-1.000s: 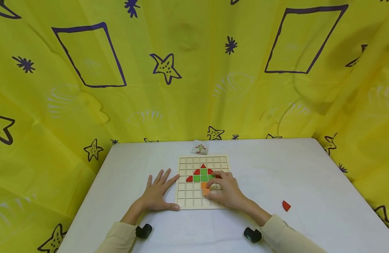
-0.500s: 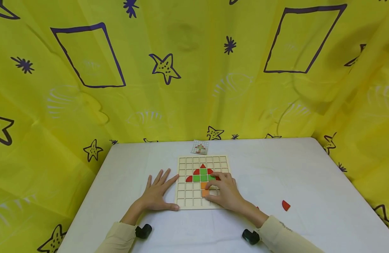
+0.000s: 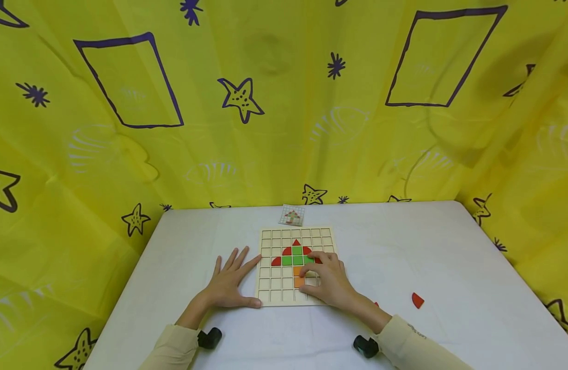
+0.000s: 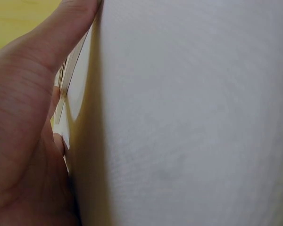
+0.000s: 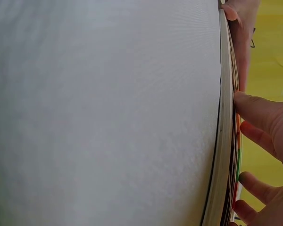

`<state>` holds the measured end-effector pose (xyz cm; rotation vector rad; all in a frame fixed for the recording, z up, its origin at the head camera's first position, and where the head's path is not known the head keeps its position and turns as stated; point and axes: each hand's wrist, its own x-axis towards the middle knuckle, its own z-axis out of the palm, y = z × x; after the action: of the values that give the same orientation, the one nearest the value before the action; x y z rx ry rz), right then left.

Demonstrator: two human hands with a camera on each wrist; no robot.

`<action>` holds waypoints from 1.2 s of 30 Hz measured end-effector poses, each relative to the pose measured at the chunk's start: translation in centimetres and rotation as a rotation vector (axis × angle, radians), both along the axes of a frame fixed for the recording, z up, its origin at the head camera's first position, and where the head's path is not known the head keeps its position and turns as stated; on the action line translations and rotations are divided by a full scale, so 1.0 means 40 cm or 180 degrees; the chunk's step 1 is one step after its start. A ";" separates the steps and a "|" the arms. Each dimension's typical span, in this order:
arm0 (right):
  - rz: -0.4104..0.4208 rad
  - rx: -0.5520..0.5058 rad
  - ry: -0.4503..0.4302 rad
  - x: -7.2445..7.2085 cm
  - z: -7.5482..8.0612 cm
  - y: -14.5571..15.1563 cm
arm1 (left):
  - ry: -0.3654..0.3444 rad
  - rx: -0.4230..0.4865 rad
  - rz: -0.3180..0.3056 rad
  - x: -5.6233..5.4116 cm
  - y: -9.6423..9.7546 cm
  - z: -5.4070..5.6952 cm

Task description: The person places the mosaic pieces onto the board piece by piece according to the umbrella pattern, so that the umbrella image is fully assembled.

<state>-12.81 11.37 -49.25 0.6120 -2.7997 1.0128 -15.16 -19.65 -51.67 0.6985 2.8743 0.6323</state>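
Note:
A pale wooden grid board (image 3: pixel 275 296) lies on the table with flat tiles set in its cells. Red tiles (image 3: pixel 277 261) and green square tiles (image 3: pixel 297 252) form a stepped peak, above two orange squares stacked in one column. My right hand (image 3: pixel 332 282) has curved thumb and index fingertips at the edges of the lower orange square tile (image 3: pixel 299 282), which lies in its cell. That hand covers part of the board's right side. My left hand (image 3: pixel 229 285) lies spread, its thumb and index fingertip touching the board's left edge; the left wrist view shows mostly its thumb (image 4: pixel 47 42).
A small pattern card (image 3: pixel 291 215) with a similar coloured figure lies behind the board. One red quarter-circle tile (image 3: pixel 417 300) rests on the white table (image 3: pixel 450 246) at the right. Another red piece (image 3: pixel 376 303) peeks out beside the right forearm. A yellow curtain (image 3: pixel 284 154) hangs behind.
My right hand has moved slightly toward me, bringing the orange square from over the column down into the cell below the other orange one. The left hand stays put.

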 end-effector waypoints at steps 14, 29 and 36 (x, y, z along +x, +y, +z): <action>0.0016 0.0019 -0.0001 0.000 0.002 0.003 | -0.0020 -0.0023 0.0012 -0.001 0.002 0.002; 0.0085 0.0023 -0.0014 -0.001 0.016 0.018 | 0.0013 -0.0008 -0.0024 0.000 -0.001 0.001; 0.0129 0.0008 0.0001 -0.004 0.051 0.064 | 0.0035 0.0144 -0.0110 0.004 -0.004 0.012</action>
<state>-12.95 13.92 -47.20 0.6717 -2.7997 1.0164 -15.01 -19.82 -51.18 0.7582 2.8595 0.6931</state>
